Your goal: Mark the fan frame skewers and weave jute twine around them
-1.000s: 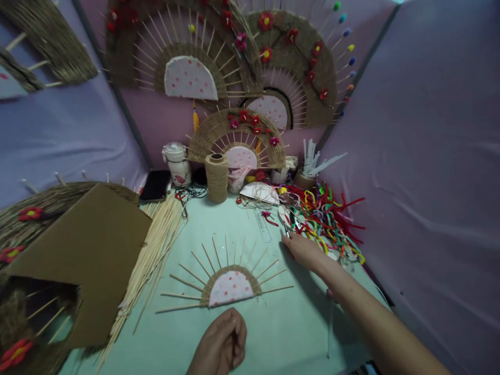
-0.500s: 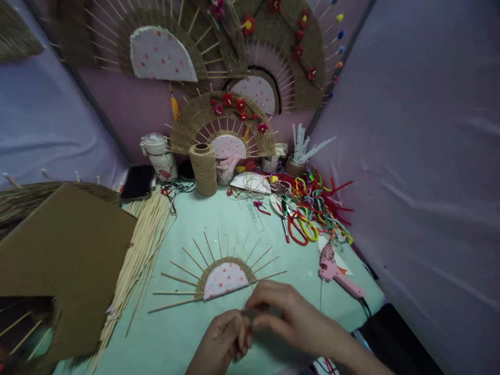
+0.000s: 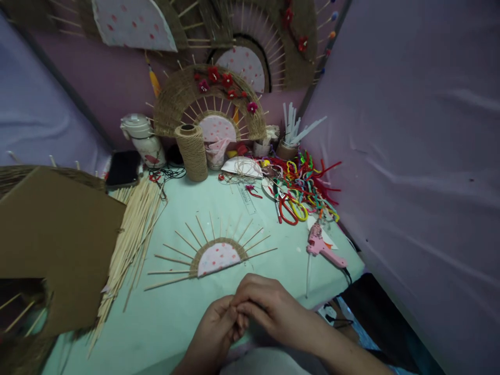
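Observation:
A half-made fan [image 3: 214, 255] lies on the pale green table [image 3: 175, 323]: a pink dotted half-disc ringed with twine, thin wooden sticks fanning out of it. Just in front of it, at the table's near edge, my left hand [image 3: 216, 330] and my right hand [image 3: 269, 307] meet. Both are closed, fingertips pinched together on something too small to make out.
A pile of wooden sticks [image 3: 130, 239] and a cardboard sheet [image 3: 54, 239] lie at the left. A twine spool [image 3: 191, 152], cup, phone [image 3: 123, 167], scissors [image 3: 287, 208], pipe cleaners [image 3: 308, 182] and a pink glue gun [image 3: 322, 247] crowd the back and right. Finished fans hang on the wall.
My right hand has come back from the scissors at the right and joined my left hand at the near edge. The view has tilted downward.

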Tool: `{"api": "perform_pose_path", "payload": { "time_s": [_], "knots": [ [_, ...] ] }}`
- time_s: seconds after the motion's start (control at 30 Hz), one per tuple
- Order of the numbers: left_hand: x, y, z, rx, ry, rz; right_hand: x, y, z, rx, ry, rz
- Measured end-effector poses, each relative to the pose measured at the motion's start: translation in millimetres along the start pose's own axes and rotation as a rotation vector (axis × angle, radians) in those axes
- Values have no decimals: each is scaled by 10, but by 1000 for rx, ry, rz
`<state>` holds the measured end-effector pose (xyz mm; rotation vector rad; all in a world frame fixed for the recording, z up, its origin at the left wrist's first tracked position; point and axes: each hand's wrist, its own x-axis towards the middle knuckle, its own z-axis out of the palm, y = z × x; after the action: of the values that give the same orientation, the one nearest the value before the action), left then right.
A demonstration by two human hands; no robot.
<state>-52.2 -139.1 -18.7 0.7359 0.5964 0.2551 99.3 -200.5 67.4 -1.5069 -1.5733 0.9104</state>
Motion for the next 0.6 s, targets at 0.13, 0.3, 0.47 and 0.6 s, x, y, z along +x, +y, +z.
{"api": "perform_pose_path", "payload": {
  "time_s": [0.13,0.3,0.47,0.6],
  "knots": [
    [-9,-44,37,-83,26,2,-53,-4,45,-64,20,-3],
    [-27,-1,90,-120,31,-19,-82,54,107,-39,67,-9],
    [-41,58,84,-90,14,-63,-84,72,93,-33,45,14],
    [-36,77,73,-73,9,-82,-72,94,82,-62,11,15]
  ]
}}
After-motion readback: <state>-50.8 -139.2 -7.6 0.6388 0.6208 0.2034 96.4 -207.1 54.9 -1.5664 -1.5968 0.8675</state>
